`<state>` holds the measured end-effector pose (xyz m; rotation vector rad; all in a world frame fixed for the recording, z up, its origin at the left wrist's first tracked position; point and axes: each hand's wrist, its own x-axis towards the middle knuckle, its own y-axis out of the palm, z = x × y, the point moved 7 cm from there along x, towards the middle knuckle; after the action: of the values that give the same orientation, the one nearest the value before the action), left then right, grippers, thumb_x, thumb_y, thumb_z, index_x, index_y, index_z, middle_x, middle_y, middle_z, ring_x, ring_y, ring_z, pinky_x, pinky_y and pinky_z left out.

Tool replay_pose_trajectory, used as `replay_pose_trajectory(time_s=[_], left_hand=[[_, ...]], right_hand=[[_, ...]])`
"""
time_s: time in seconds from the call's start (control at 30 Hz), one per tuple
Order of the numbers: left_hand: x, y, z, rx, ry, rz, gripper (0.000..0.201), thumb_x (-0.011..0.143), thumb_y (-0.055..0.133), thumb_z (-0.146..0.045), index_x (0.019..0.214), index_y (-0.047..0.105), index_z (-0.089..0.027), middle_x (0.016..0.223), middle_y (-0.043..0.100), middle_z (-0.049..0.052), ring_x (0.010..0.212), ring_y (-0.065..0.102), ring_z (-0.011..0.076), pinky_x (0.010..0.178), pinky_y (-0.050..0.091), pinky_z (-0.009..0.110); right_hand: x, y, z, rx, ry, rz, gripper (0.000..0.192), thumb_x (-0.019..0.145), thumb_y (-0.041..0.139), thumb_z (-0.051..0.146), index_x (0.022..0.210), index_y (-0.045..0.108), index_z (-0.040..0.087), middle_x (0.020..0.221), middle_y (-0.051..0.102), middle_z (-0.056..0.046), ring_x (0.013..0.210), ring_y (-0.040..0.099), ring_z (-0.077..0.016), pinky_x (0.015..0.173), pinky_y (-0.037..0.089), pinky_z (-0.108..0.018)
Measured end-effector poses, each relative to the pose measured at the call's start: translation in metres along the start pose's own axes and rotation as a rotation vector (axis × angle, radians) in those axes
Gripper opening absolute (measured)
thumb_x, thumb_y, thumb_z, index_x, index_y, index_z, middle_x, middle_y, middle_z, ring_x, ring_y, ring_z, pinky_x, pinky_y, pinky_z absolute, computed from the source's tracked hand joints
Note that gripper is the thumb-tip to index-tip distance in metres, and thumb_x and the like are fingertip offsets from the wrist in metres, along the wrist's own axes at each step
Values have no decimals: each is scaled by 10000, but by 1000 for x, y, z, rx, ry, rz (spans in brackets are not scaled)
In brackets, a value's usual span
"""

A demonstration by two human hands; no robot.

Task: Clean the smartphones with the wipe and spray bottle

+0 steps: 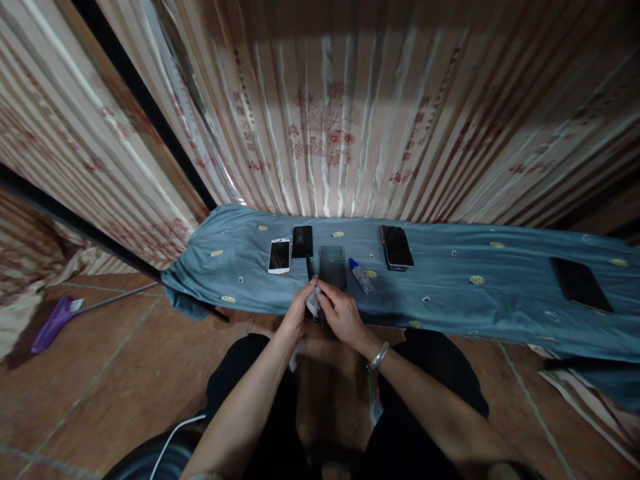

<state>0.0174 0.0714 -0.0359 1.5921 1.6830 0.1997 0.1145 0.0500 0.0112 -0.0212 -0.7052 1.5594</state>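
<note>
My left hand (299, 311) and my right hand (345, 316) meet at the near edge of the cloth-covered surface. Both sets of fingers are pinched on a small greyish-white crumpled piece (313, 304), whose material I cannot make out. Just beyond my fingertips lies a dark flat device (334, 272), partly blurred and partly hidden by my hands. To its right rests a clear bottle with a blue cap (361, 276). On the left are a white phone (279, 256) and a black phone (302, 241), both lying flat.
A stack of dark phones (397, 247) lies right of the bottle, and another black device (581, 285) farther right. The blue patterned cloth (450, 293) covers the long narrow surface. Curtains (325, 133) hang behind it. A purple broom (53, 325) lies on the tiled floor at left.
</note>
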Motion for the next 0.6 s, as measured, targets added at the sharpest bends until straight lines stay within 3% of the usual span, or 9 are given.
replay_pose_trajectory(time_s=[0.13,0.27,0.43,0.6], left_hand=[[-8,4,5,-50,-127,-25,83,764,689,-216,719,679,-148,625,680,-2,546,604,105,572,459,215],[-11,9,5,8,-104,68,95,712,722,-196,791,692,-152,679,688,-5,596,615,118,612,460,234],[-16,15,13,134,-87,189,305,661,788,-268,933,709,-155,761,710,16,669,635,149,666,473,264],[-20,14,21,210,-111,193,409,660,803,-299,1028,695,-156,695,686,14,620,616,145,620,465,259]], right_hand=[[8,-5,-8,24,27,0,374,895,486,220,1219,671,246,1231,696,-54,1156,641,-218,1034,489,-394],[15,-15,-17,50,100,-62,371,888,488,208,1197,684,266,1209,708,-31,1124,660,-208,1012,507,-384],[22,-31,1,-4,-35,-113,427,923,429,204,1302,610,279,1339,627,-18,1273,554,-181,1117,409,-395],[28,-35,6,-60,-113,-51,470,932,383,171,1351,564,283,1393,580,-16,1323,497,-166,1146,366,-395]])
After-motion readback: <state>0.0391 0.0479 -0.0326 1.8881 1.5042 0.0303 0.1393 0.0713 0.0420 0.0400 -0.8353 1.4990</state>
